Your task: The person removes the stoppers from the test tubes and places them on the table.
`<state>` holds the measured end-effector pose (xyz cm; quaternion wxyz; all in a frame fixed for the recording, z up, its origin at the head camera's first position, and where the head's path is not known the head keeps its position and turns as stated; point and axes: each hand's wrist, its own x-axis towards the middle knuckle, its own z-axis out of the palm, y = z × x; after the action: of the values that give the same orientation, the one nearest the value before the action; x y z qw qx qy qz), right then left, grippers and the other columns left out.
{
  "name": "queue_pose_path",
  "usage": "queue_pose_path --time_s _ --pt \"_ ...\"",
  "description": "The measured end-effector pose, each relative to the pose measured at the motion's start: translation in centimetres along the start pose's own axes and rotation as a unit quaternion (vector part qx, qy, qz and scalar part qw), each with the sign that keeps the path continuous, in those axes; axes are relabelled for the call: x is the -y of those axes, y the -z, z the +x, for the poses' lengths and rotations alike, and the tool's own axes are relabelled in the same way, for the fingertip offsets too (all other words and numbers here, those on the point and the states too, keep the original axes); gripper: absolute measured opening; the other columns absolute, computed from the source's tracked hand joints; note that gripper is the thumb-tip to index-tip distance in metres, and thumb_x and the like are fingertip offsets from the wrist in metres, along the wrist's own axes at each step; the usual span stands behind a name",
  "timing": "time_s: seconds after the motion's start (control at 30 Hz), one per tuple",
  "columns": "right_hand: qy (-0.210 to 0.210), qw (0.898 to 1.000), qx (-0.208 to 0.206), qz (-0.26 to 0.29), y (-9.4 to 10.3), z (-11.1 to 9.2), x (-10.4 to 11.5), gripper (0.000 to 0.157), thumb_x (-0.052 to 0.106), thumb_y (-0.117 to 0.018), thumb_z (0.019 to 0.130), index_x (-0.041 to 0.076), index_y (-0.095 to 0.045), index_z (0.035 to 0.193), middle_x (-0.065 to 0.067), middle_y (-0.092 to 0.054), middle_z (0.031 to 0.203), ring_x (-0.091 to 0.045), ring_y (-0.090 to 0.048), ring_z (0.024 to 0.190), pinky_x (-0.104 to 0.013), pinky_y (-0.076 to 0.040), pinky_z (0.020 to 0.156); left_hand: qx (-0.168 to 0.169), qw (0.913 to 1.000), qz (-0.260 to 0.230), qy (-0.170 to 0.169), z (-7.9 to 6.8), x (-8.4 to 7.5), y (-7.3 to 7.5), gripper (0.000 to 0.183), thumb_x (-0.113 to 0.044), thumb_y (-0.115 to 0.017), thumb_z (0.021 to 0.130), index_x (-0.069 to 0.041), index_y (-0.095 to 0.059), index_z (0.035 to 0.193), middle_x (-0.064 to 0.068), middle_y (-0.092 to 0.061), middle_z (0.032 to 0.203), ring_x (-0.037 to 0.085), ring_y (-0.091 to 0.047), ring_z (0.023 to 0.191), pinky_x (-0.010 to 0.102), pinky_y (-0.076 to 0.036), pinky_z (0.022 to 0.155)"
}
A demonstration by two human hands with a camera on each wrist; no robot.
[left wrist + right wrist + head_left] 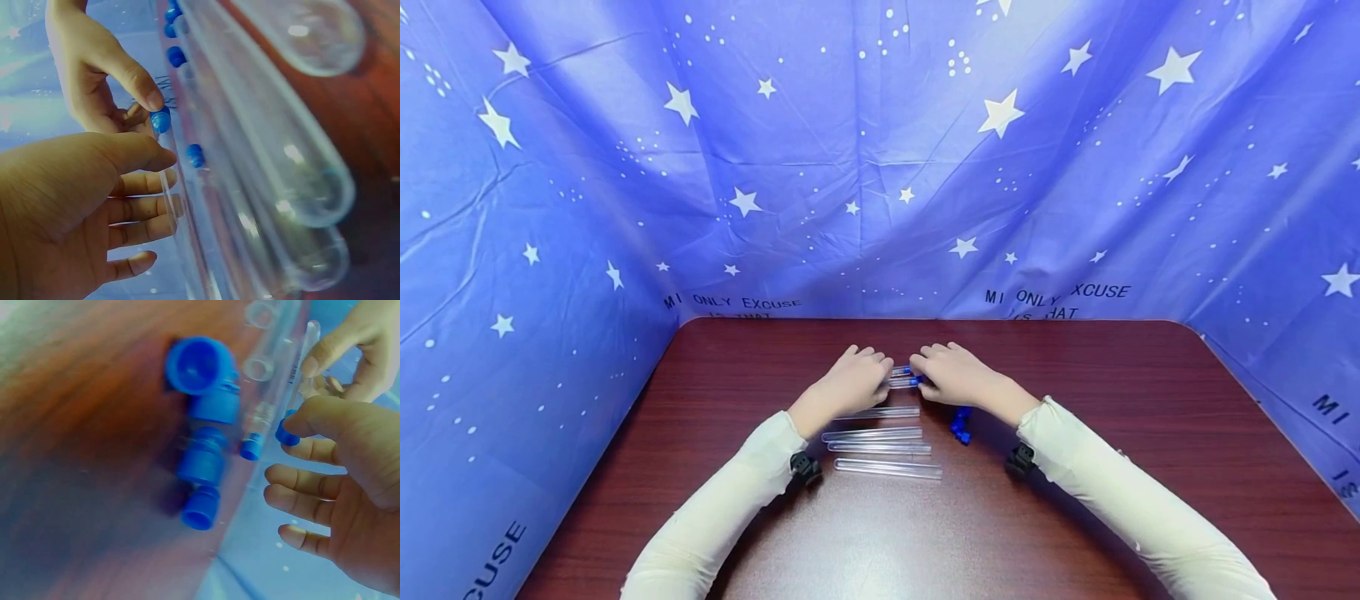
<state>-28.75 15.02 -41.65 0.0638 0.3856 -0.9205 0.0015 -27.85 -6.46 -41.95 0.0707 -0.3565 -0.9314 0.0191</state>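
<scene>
At the far part of the table, a clear test tube (296, 392) spans the gap between two hands, and it serves here as the landmark. The left hand (857, 379) pinches its body between thumb and index finger, the other fingers loosely extended. At the tube's right end, the right hand (955, 375) pinches a blue cap (287, 432) in the same way, its remaining fingers spread; how far the cap is pushed on is hard to judge from these blurred wrist views. Just on the near side of the held tube lies a second capped tube (900, 384), which the left hand partly hides in the head view. Nearer the person than both are four uncapped tubes (887, 469), roughly parallel to the held tube, rounded ends to the left. Several loose blue caps (201, 456) sit in a ragged cluster on its near side, past its capped end, just below the right hand. Under and around the tube spreads the dark reddish wood-grain table (1075, 358), with a pale glare well toward the person. Beyond it and on both sides hangs a blue cloth (865, 167) with white stars, dots and black lettering. Pale sleeves (730, 500) reach toward the tube from the near side, a black device (806, 467) at each wrist.
</scene>
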Motion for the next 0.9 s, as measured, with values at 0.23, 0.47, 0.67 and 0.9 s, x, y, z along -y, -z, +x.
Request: queue_pose_path --time_s 0.23,0.47,0.67,0.9 --pt "-0.012 0.999 -0.022 0.023 2.2 -0.3 -0.6 0.017 0.022 -0.073 0.086 0.013 -0.061 0.094 0.000 -0.056 0.083 -0.022 -0.059 0.082 -0.043 -0.047 0.074 -0.047 0.9989 -0.002 -0.001 0.2 0.0 1.8 0.013 -0.023 -0.070 0.088 -0.015 -0.059 0.088 -0.002 -0.064 0.087 0.021 -0.059 0.089 0.037 -0.044 0.079" --pt "-0.028 0.995 -0.063 0.078 4.8 -0.6 -1.3 0.016 0.019 -0.072 0.088 0.012 -0.061 0.098 0.000 -0.055 0.083 -0.018 -0.054 0.078 -0.040 -0.044 0.074 -0.104 0.9945 -0.014 0.000 0.4 0.1 3.8 0.012 -0.021 -0.067 0.090 -0.014 -0.057 0.091 -0.002 -0.064 0.083 0.022 -0.059 0.085 0.037 -0.043 0.078" --pt "-0.039 0.990 -0.084 0.110 7.0 -1.2 -1.2 0.014 0.019 -0.068 0.093 0.010 -0.062 0.102 -0.002 -0.060 0.086 -0.019 -0.055 0.080 -0.040 -0.044 0.077 -0.129 0.9901 -0.054 0.013 0.2 0.2 6.0 0.011 -0.020 -0.062 0.092 -0.012 -0.057 0.097 -0.001 -0.060 0.082 0.022 -0.054 0.083 0.038 -0.044 0.081" --pt "-0.045 0.984 -0.116 0.125 8.3 -1.9 -0.8 0.015 0.019 -0.065 0.096 0.009 -0.064 0.106 0.000 -0.061 0.086 -0.017 -0.055 0.080 -0.039 -0.043 0.078 -0.169 0.9836 -0.064 0.002 0.0 -0.2 7.5 0.014 -0.022 -0.059 0.095 -0.013 -0.059 0.106 -0.001 -0.061 0.088 0.020 -0.053 0.086 0.039 -0.045 0.085"
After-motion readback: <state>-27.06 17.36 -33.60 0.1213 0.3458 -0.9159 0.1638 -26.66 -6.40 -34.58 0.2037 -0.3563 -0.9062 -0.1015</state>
